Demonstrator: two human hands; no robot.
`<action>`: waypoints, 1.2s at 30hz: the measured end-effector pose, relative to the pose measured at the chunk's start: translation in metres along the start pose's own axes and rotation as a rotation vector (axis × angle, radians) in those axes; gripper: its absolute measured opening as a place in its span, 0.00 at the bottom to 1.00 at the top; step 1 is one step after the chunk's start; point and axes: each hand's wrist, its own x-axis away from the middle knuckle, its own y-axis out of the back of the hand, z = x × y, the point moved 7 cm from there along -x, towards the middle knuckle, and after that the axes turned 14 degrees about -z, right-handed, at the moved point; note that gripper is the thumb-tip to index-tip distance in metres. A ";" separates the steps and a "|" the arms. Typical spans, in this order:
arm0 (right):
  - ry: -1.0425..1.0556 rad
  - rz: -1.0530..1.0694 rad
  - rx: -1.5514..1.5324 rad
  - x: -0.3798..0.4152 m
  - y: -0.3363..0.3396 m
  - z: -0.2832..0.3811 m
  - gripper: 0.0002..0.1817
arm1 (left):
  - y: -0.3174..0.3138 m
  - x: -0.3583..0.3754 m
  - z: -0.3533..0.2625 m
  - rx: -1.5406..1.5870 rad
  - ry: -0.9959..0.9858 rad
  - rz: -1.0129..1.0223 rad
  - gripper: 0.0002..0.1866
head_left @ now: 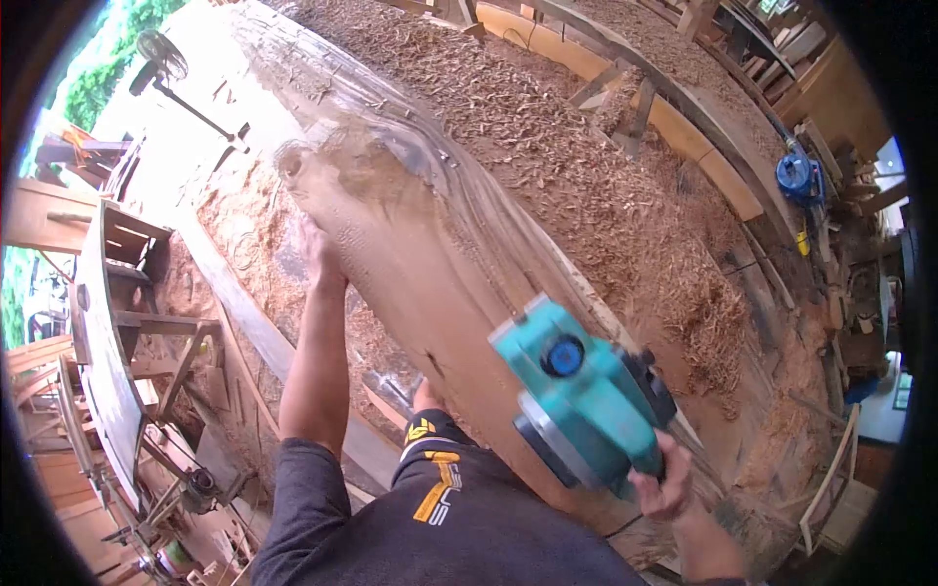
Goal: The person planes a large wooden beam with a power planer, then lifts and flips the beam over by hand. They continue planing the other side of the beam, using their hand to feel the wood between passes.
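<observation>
A long, thick wooden slab (pixel 391 234) with dark streaked grain runs diagonally in front of me. My left hand (pixel 320 256) is at its left edge, gripping it with the fingers partly hidden. My right hand (pixel 666 479) is wrapped round the rear handle of a teal electric planer (pixel 596 410), which has a blue round knob on top. The planer sits over the near right part of the slab, slightly blurred. A dark knot or crack (pixel 435 364) shows in the wood to the left of the planer.
Wood shavings (pixel 586 195) cover the ground right of the slab. A standing fan (pixel 164 57) is at the far left. Wooden frames (pixel 166 332) stand at left. A blue power tool (pixel 799 178) lies among boards at right. A metal-coloured tool (pixel 393 388) lies near my leg.
</observation>
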 end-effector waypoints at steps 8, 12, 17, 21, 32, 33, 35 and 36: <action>0.070 0.000 -0.099 -0.188 -0.129 0.091 0.23 | 0.004 -0.008 0.008 0.027 -0.021 -0.054 0.28; 0.173 -0.075 -0.200 -0.279 -0.196 0.129 0.22 | 0.006 -0.011 0.012 0.069 0.002 -0.064 0.28; 0.178 -0.062 -0.141 -0.392 -0.280 0.179 0.28 | 0.004 0.001 -0.002 0.218 0.120 -0.033 0.27; 0.218 0.004 -0.154 -0.458 -0.336 0.185 0.33 | 0.007 -0.003 -0.004 0.128 0.046 -0.072 0.27; 0.130 0.004 -0.178 -0.131 -0.095 0.069 0.27 | 0.003 -0.005 0.004 -0.208 -0.230 -0.038 0.31; 0.178 0.006 -0.116 -0.085 -0.058 0.055 0.30 | 0.001 0.004 -0.002 -0.146 -0.151 -0.029 0.31; -0.124 0.073 -0.059 0.017 0.006 0.003 0.30 | 0.002 0.017 -0.013 -0.027 0.002 -0.021 0.31; -0.042 0.042 0.010 0.059 0.034 -0.012 0.28 | 0.002 0.020 -0.014 0.035 0.077 -0.020 0.31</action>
